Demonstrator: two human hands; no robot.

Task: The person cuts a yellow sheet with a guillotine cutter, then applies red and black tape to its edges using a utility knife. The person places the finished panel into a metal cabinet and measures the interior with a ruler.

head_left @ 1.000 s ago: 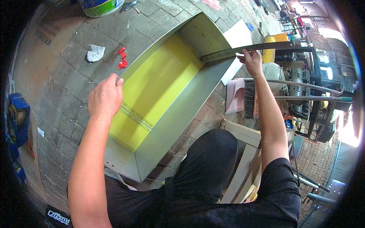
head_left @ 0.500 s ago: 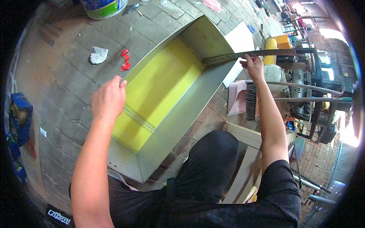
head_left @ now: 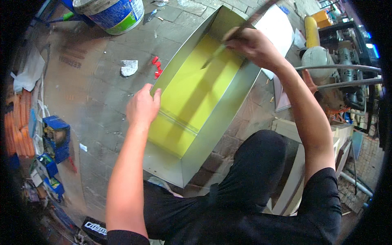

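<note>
A long open metal box (head_left: 222, 127) with grey walls and a yellow-green inner bottom lies in front of me at a slant. My left hand (head_left: 141, 105) is closed on its left rim, with the thumb over the edge. Above the far part of the box, my right hand (head_left: 255, 48) grips a long, worn ruler (head_left: 261, 11). The ruler tilts: one end points down over the yellow-green bottom, the other runs past the top of the picture. Motion blurs it, and I cannot tell whether its lower end touches the box.
A paint bucket (head_left: 114, 15) stands at the far left. Crumpled paper (head_left: 129, 67) and a red strip (head_left: 157, 67) lie left of the box. Blue boxes (head_left: 56, 138) sit farther left. On the right are a wooden stool (head_left: 290, 179), a round tank (head_left: 319, 61) and a yellow cylinder (head_left: 312, 32).
My right hand has moved left over the box, and the ruler has swung from nearly level to steeply tilted. My left hand stays on the rim. The whole view has shifted.
</note>
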